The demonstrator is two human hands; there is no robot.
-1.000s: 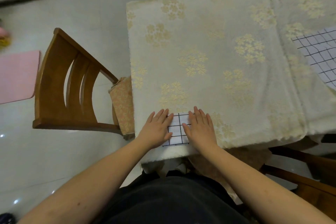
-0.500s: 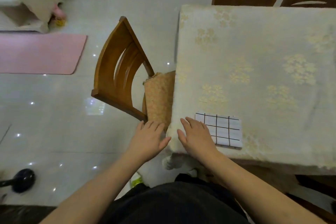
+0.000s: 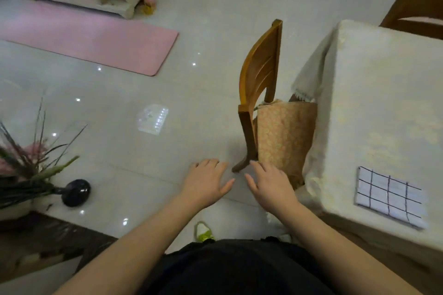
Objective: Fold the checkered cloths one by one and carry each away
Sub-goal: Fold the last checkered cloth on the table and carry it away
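Note:
A folded white cloth with a black grid (image 3: 389, 196) lies flat near the front edge of the table (image 3: 374, 93), which wears a cream flowered cover. Neither hand touches it. My left hand (image 3: 207, 181) and my right hand (image 3: 269, 184) hover side by side over the floor, left of the table, fingers spread and holding nothing. The other checkered cloth is out of view.
A wooden chair (image 3: 260, 93) with a patterned seat cushion (image 3: 282, 136) is tucked against the table's left side. On the tiled floor lie a pink mat (image 3: 96, 40) and a dark round object (image 3: 76, 191). A plant (image 3: 21, 165) stands at left. Another chair (image 3: 414, 12) is behind the table.
Both hands have lifted off the folded cloth and swung left, off the table. My view has turned left, so the cloth now sits at the right.

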